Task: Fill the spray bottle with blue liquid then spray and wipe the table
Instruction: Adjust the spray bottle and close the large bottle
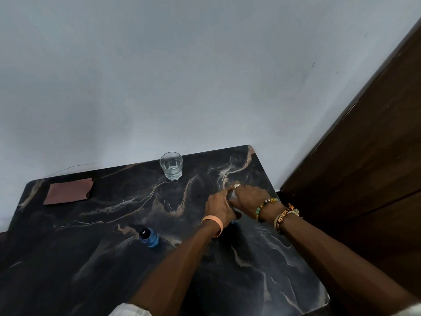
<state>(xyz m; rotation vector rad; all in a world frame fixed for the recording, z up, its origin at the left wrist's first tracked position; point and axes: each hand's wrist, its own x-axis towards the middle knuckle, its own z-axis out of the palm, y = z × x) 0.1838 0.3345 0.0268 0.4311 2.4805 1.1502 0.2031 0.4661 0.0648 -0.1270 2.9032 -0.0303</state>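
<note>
On the near part of the dark marbled bench (68,258) stands a dark-capped blue bottle (149,237), left of the hands. Farther right, left hand (219,206) and right hand (248,198) both grip a mostly hidden grey-topped bottle (232,196). Beyond sit a water glass (171,166) and, far left, a brown cloth (69,190).

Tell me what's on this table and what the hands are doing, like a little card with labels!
table: dark marble top
glass: clear, upright near the back edge, a little water inside
cloth: pinkish-brown, lying flat at the back left
blue bottle: small, dark cap, standing alone toward the front
left hand: wrapped round the side of a mostly hidden thing
right hand: curled over the top of the same thing
hidden thing: probably the spray bottle; only a sliver shows between the hands
</note>
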